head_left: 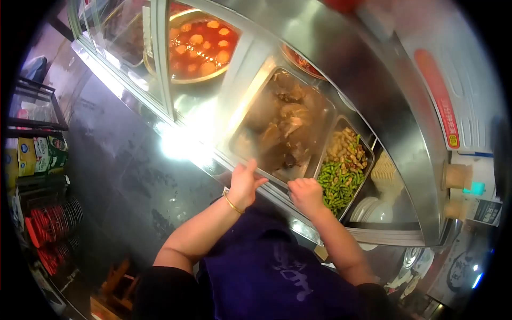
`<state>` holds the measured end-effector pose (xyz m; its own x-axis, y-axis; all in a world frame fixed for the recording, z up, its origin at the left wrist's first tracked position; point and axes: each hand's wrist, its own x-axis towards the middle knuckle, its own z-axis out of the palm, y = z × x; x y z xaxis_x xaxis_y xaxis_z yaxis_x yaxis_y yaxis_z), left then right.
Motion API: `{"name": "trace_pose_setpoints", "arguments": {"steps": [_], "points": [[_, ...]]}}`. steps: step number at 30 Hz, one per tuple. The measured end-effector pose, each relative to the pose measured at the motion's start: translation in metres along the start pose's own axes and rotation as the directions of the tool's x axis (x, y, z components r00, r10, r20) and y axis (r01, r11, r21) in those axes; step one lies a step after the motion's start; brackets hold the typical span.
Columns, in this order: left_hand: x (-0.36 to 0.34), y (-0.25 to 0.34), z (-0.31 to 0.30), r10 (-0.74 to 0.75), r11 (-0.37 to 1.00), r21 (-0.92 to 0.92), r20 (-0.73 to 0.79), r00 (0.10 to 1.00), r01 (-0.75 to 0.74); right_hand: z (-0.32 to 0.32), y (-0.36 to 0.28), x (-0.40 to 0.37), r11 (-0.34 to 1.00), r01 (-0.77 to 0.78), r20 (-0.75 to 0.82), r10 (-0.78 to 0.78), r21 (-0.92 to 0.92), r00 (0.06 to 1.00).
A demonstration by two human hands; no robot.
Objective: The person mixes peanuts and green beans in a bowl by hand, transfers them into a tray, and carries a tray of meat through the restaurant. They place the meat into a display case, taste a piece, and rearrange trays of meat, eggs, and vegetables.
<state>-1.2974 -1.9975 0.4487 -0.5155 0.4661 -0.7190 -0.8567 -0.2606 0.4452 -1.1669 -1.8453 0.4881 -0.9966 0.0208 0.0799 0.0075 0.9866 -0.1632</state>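
My left hand (244,185), with a gold bangle at the wrist, is at the front edge of a display cabinet, its fingers apart and nothing seen in them. My right hand (308,195) is closed, knuckles up, at the near right corner of a large metal tray (234,140); what its fingers hold is hidden. Pieces of brown meat (292,120) lie in dark liquid in that tray, under haze. Beside it, right of my right hand, a narrower tray holds green beans (338,184) and brownish peanut-like pieces (344,146).
A round pan of red broth (202,50) with pale balls stands farther left, behind a glass door (160,58). Stacked bowls (373,209) sit at the cabinet's right end. The curved steel hood (368,80) overhangs the trays. Shelves with packets (42,152) and red baskets (40,226) line the left.
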Motion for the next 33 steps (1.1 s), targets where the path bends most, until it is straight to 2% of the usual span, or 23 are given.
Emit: {"name": "trace_pose_setpoints", "arguments": {"steps": [1, 4, 7, 8, 10, 12, 14, 16, 18, 20, 21, 24, 25, 26, 28, 29, 30, 31, 32, 33], "points": [[-0.008, 0.004, 0.007, -0.047, 0.996, -0.075, 0.051, 0.998, 0.050, -0.016, 0.006, 0.002, 1.000, 0.001, 0.007, -0.001, 0.013, 1.000], [-0.011, 0.004, 0.020, -0.231, 0.969, -0.072, 0.102, 0.968, 0.238, -0.046, 0.046, 0.006, 0.995, 0.103, 0.029, -0.103, -0.008, 0.994], [-0.047, -0.034, 0.006, -0.413, 0.907, -0.078, 0.038, 0.910, 0.414, -0.054, 0.064, -0.036, 0.980, 0.199, 0.135, -0.194, -0.026, 0.972], [-0.057, -0.043, -0.003, -0.448, 0.889, -0.072, 0.063, 0.892, 0.452, -0.055, 0.069, -0.048, 0.974, 0.223, 0.141, -0.215, -0.038, 0.966], [-0.060, -0.031, -0.004, -0.415, 0.908, 0.025, -0.095, 0.905, 0.419, -0.057, 0.085, -0.054, 0.960, 0.272, 0.156, -0.260, -0.062, 0.953], [-0.023, -0.033, -0.033, -0.233, 0.959, 0.122, -0.167, 0.958, 0.254, -0.058, 0.101, -0.045, 0.946, 0.296, 0.093, -0.285, -0.133, 0.954], [-0.006, -0.019, -0.029, -0.200, 0.971, 0.126, -0.045, 0.979, 0.204, -0.057, 0.118, -0.036, 0.937, 0.280, 0.035, -0.279, -0.210, 0.960], [0.019, -0.019, -0.022, -0.235, 0.970, 0.093, 0.160, 0.959, 0.222, -0.056, 0.139, -0.016, 0.929, 0.244, 0.006, -0.252, -0.279, 0.968], [0.025, -0.015, 0.013, -0.093, 0.987, 0.135, 0.077, 0.993, 0.082, -0.046, 0.167, 0.012, 0.947, 0.157, -0.037, -0.174, -0.281, 0.984], [0.044, -0.022, 0.022, -0.005, 0.997, 0.083, 0.090, 0.996, -0.003, -0.024, 0.183, 0.032, 0.975, -0.071, -0.221, 0.023, -0.212, 0.975], [0.049, -0.026, 0.029, 0.028, 0.998, 0.062, 0.045, 0.999, -0.031, -0.013, 0.187, 0.036, 0.968, -0.197, -0.255, 0.153, -0.157, 0.955], [0.092, -0.036, 0.028, 0.047, 0.993, 0.111, -0.083, 0.995, -0.038, -0.030, 0.148, 0.056, 0.891, -0.449, -0.286, 0.414, -0.065, 0.864], [0.107, -0.042, 0.028, 0.040, 0.990, 0.142, -0.124, 0.992, -0.022, -0.032, 0.140, 0.051, 0.902, -0.431, -0.275, 0.417, 0.010, 0.866], [0.104, -0.041, 0.035, 0.109, 0.988, 0.124, -0.106, 0.988, -0.096, -0.033, 0.130, 0.041, 0.924, -0.377, -0.326, 0.375, 0.061, 0.868], [0.119, -0.046, 0.036, 0.030, 0.995, 0.094, -0.056, 0.998, -0.024, -0.024, 0.105, 0.006, 0.898, -0.343, -0.311, 0.421, 0.276, 0.852], [0.135, -0.059, 0.034, 0.070, 0.997, 0.023, -0.034, 0.997, -0.069, -0.011, 0.092, -0.024, 0.748, -0.498, -0.075, 0.583, 0.438, 0.809], [0.136, -0.057, 0.041, 0.092, 0.995, 0.040, -0.024, 0.995, -0.091, 0.007, 0.082, -0.056, 0.549, -0.639, 0.174, 0.669, 0.540, 0.722], [0.131, -0.053, 0.048, 0.112, 0.992, 0.061, -0.015, 0.994, -0.111, 0.025, 0.072, -0.090, 0.262, -0.737, 0.443, 0.659, 0.623, 0.608], [0.129, -0.053, 0.051, 0.128, 0.988, 0.087, -0.008, 0.992, -0.126, 0.036, 0.057, -0.121, -0.055, -0.796, 0.685, 0.548, 0.603, 0.481], [0.137, -0.058, 0.050, 0.169, 0.978, 0.126, -0.030, 0.985, -0.164, 0.031, 0.035, -0.133, -0.411, -0.754, 0.814, 0.513, 0.513, 0.274]]}}
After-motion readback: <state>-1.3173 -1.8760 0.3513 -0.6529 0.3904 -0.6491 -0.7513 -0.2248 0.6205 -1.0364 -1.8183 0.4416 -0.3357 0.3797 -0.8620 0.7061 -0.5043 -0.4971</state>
